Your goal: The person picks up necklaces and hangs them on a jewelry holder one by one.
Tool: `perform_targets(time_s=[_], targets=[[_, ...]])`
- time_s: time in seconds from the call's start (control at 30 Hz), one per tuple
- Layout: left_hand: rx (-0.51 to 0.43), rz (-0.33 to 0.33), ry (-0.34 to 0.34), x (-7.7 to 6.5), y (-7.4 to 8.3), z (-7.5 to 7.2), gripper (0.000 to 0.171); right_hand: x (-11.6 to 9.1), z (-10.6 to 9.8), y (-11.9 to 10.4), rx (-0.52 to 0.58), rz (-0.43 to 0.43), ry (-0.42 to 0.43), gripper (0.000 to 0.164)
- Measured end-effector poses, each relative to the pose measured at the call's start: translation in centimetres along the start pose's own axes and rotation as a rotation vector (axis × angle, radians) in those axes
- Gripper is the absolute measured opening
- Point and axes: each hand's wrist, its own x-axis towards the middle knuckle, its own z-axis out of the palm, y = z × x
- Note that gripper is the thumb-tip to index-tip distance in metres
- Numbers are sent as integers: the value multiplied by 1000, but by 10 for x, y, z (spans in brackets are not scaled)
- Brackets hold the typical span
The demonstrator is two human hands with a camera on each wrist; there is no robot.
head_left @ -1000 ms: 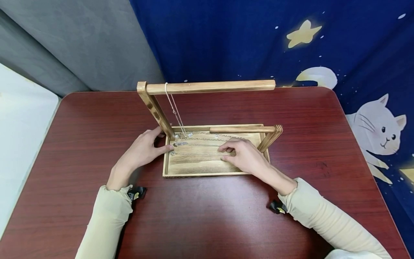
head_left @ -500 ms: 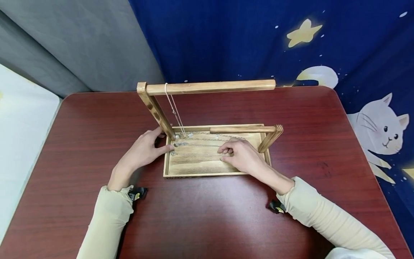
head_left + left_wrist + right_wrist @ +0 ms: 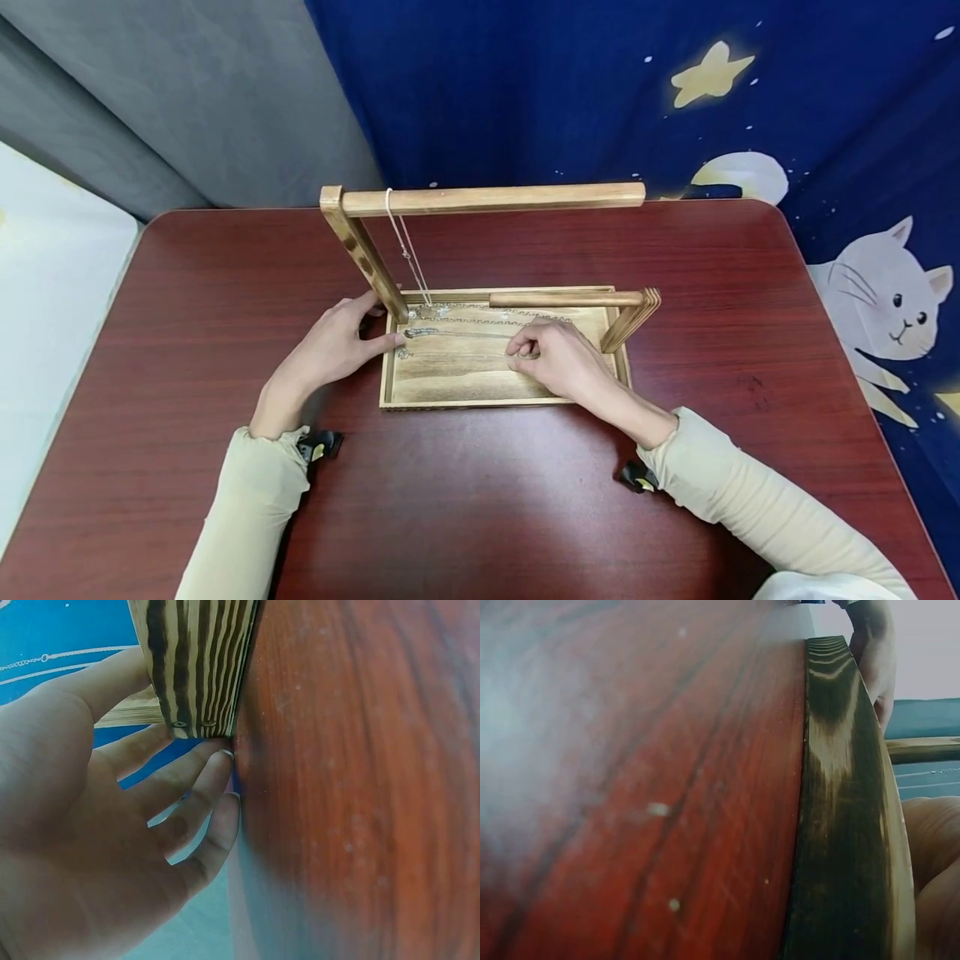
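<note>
In the head view, a wooden jewelry stand has a shallow tray (image 3: 480, 405) as its base. My left hand (image 3: 337, 346) holds the tray's left end, thumb over the rim and fingers outside it. The left wrist view shows those fingers (image 3: 191, 817) against striped wood (image 3: 199, 667). My right hand (image 3: 562, 354) is inside the tray, thumb and forefinger pinching a thin necklace (image 3: 457, 356), whose round pendant (image 3: 404, 353) lies at the left. Beyond it lies a necklace with a blue-grey pendant (image 3: 422, 332). The right wrist view shows mostly the tray's front wall (image 3: 832, 847).
An upper rod (image 3: 495, 200) carries one hanging necklace (image 3: 407, 250) near its left end. A shorter, lower rod (image 3: 566, 300) reaches left from the right post (image 3: 632, 321), just beyond my right hand. Other chains (image 3: 487, 321) lie along the tray's back. Everything stands on a reddish-brown table (image 3: 480, 508).
My right thumb has drawn in slightly toward the forefinger. My left hand keeps its place on the tray. The head view has shifted a little.
</note>
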Motion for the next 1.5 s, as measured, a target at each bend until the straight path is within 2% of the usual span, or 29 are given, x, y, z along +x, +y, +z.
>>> perform_targets(time_s=[0.13, 0.53, 0.87, 0.97, 1.17, 1.5], targets=[[-4, 8, 2, 1, 0, 0, 51, 1, 1, 0, -16, 16, 4, 4], [-7, 16, -6, 1, 1, 1, 48, -1, 1, -3, -94, 9, 5, 13], [-38, 65, 18, 1, 2, 2, 37, -3, 4, -4, -155, -73, -9, 9], [-44, 65, 18, 2, 2, 3, 37, -4, 3, -3, -151, -75, -16, 9], [-43, 71, 5, 2, 3, 2, 38, -6, -1, -3, -116, -25, -42, 9], [-30, 57, 0, 1, 2, 2, 37, -8, -11, -8, 18, -22, -70, 8]])
